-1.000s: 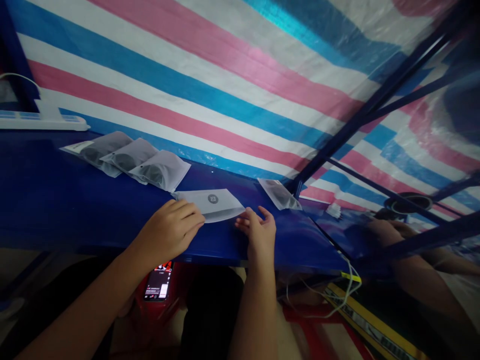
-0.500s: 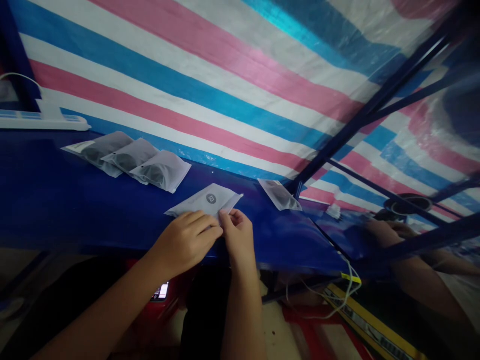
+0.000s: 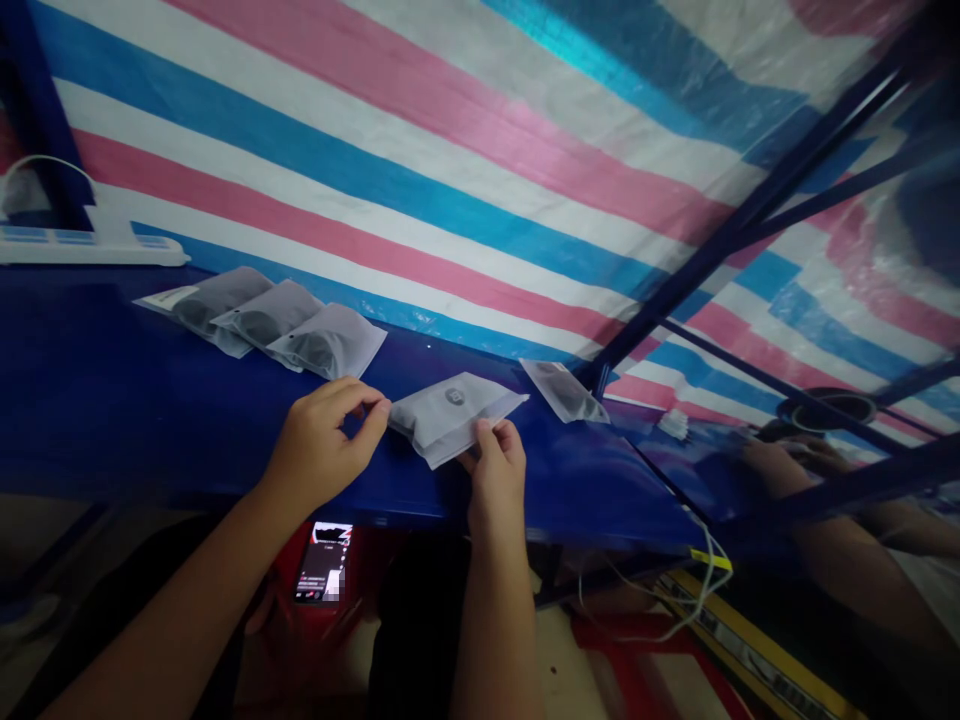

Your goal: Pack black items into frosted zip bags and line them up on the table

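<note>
A frosted zip bag (image 3: 471, 408) with a round dark logo is held just above the blue table, its sealing edge turned to the right and towards me. My right hand (image 3: 496, 460) is closed on that near edge, thumb on top and fingers beneath. At the bag's left corner, the thumb and forefinger of my left hand (image 3: 326, 440) are pinched together, their tips at the corner. Something dark shows faintly inside the bag. Beyond my left hand lie three overlapping frosted bags (image 3: 330, 340) with dark contents. Another frosted bag (image 3: 564, 390) lies to the right.
A white power strip (image 3: 94, 247) sits at the far left. Striped plastic sheeting (image 3: 390, 190) and a blue metal frame (image 3: 660, 290) bound the table (image 3: 150, 420). Below, a lit phone (image 3: 325, 562) rests on a red stool. Another person's arms (image 3: 825, 520) show at right.
My left hand has drawn back left, from beside my right hand to the bag's left corner. The bag and right hand have shifted right, and more of the phone shows.
</note>
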The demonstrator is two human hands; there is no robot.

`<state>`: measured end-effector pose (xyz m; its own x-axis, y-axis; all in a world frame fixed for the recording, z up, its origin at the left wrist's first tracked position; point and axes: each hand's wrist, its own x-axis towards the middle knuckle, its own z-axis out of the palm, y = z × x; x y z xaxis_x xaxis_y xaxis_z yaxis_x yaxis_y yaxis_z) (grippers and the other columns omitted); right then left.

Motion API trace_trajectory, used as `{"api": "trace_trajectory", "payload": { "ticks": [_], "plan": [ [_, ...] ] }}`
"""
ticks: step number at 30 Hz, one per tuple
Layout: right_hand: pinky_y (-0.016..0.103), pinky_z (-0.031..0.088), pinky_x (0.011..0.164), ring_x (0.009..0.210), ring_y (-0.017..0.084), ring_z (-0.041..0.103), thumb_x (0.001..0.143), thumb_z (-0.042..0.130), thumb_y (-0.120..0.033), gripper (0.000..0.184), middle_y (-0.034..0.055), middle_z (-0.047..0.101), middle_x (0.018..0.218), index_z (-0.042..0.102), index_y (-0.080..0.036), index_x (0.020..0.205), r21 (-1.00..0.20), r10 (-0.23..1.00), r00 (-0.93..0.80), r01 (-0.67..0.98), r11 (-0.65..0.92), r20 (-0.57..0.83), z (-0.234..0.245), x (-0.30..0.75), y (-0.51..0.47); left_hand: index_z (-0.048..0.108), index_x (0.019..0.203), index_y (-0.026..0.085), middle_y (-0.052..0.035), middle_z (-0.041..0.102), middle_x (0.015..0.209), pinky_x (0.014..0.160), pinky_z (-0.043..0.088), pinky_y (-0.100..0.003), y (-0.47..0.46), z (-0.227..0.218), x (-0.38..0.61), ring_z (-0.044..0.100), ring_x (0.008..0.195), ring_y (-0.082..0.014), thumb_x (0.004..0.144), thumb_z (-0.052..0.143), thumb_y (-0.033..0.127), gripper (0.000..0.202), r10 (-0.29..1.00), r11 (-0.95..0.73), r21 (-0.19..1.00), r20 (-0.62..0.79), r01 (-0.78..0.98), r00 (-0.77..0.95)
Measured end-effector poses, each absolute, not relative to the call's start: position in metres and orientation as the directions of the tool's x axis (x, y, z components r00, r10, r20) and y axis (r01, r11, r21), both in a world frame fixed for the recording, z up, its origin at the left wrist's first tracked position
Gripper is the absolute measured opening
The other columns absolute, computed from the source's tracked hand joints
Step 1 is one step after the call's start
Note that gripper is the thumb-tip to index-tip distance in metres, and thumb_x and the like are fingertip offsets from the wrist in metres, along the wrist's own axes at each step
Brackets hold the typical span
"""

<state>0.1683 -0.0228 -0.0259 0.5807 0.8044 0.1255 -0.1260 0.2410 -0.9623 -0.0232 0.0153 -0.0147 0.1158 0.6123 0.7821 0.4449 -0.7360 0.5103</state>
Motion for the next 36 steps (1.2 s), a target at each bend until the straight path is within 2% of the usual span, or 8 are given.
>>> {"api": "trace_trajectory", "payload": {
  "ticks": [4, 10, 18, 20, 23, 25, 28, 36],
  "plan": [
    [0.027, 0.054, 0.068, 0.077, 0.013, 0.059, 0.077, 0.069, -0.045, 0.03, -0.0029, 0.059, 0.086, 0.053, -0.021, 0.085, -0.958, 0.751, 0.636, -0.064, 0.281, 0.177, -0.023, 0.177, -0.026, 0.065, 0.08, 0.019, 0.0009, 0.062, 0.074, 0.066, 0.043, -0.026, 0.015, -0.014, -0.021, 0.055, 0.068, -0.0115, 0.091, 0.059, 0.02, 0.012, 0.625, -0.729, 0.521, 0.771, 0.444, 0.122],
    [0.022, 0.042, 0.056, 0.062, 0.012, 0.051, 0.078, 0.064, -0.047, 0.028, -0.0038, 0.057, 0.072, 0.054, -0.021, 0.082, -0.972, 0.723, 0.651, 0.117, 0.204, 0.23, -0.018, 0.195, -0.01, 0.066, 0.076, 0.02, 0.0019, 0.059, 0.066, 0.059, 0.041, -0.026, 0.019, -0.017, -0.021, 0.053, 0.059, -0.0114, 0.09, 0.06, 0.025, 0.017, 0.688, -0.675, 0.583, 0.718, 0.453, 0.101],
    [0.028, 0.047, 0.059, 0.059, 0.015, 0.056, 0.086, 0.052, -0.033, 0.015, 0.0011, 0.06, 0.07, 0.057, -0.018, 0.088, -0.971, 0.834, 0.502, 0.049, 0.236, 0.228, 0.046, 0.16, 0.094, 0.068, 0.078, 0.02, 0.0017, 0.065, 0.065, 0.057, 0.044, -0.026, 0.022, -0.021, -0.022, 0.058, 0.057, -0.0121, 0.089, 0.062, 0.028, 0.015, 0.74, -0.632, 0.67, 0.671, 0.39, 0.047],
    [0.029, 0.048, 0.06, 0.06, 0.016, 0.058, 0.089, 0.048, -0.031, 0.017, 0.0033, 0.062, 0.073, 0.058, -0.018, 0.089, -0.971, 0.861, 0.454, 0.167, 0.171, 0.229, 0.043, 0.144, 0.123, 0.067, 0.077, 0.02, 0.0025, 0.063, 0.063, 0.056, 0.043, -0.026, 0.022, -0.02, -0.022, 0.056, 0.055, -0.0115, 0.089, 0.061, 0.028, 0.016, 0.748, -0.624, 0.676, 0.662, 0.393, 0.049],
    [0.033, 0.05, 0.069, 0.073, 0.021, 0.063, 0.085, 0.051, -0.023, 0.009, 0.0075, 0.065, 0.08, 0.057, -0.018, 0.081, -0.815, 0.856, 0.461, 0.573, -0.087, 0.233, 0.018, 0.13, 0.152, 0.067, 0.075, 0.02, 0.0033, 0.061, 0.061, 0.056, 0.041, -0.026, 0.022, -0.018, -0.023, 0.055, 0.054, -0.0111, 0.089, 0.061, 0.028, 0.017, 0.755, -0.616, 0.68, 0.653, 0.398, 0.053],
    [0.038, 0.051, 0.076, 0.083, 0.026, 0.065, 0.077, 0.058, -0.018, 0.003, 0.0113, 0.067, 0.085, 0.057, -0.018, 0.08, -0.765, 0.864, 0.456, 0.628, -0.143, 0.213, -0.001, 0.129, 0.159, 0.066, 0.074, 0.02, 0.0036, 0.061, 0.061, 0.056, 0.04, -0.026, 0.022, -0.017, -0.024, 0.055, 0.054, -0.011, 0.089, 0.061, 0.027, 0.017, 0.763, -0.611, 0.685, 0.643, 0.397, 0.064],
    [0.041, 0.052, 0.08, 0.092, 0.032, 0.066, 0.073, 0.061, -0.015, 0.013, 0.0153, 0.068, 0.092, 0.059, -0.017, 0.086, -0.728, 0.876, 0.44, 0.665, -0.171, 0.196, -0.018, 0.136, 0.159, 0.066, 0.073, 0.02, 0.004, 0.06, 0.06, 0.057, 0.04, -0.026, 0.023, -0.017, -0.024, 0.055, 0.054, -0.011, 0.089, 0.061, 0.028, 0.018, 0.775, -0.604, 0.694, 0.626, 0.392, 0.085],
    [0.038, 0.05, 0.09, 0.103, 0.03, 0.067, 0.083, 0.057, -0.017, 0.018, 0.0164, 0.069, 0.106, 0.063, -0.015, 0.1, -0.539, 0.934, 0.295, 0.83, -0.146, 0.202, -0.011, 0.144, 0.15, 0.064, 0.073, 0.019, 0.0022, 0.062, 0.065, 0.059, 0.036, -0.027, 0.019, -0.017, -0.022, 0.053, 0.059, -0.012, 0.09, 0.057, 0.028, 0.021, 0.794, -0.597, 0.65, 0.563, 0.469, 0.23]
  ]
}}
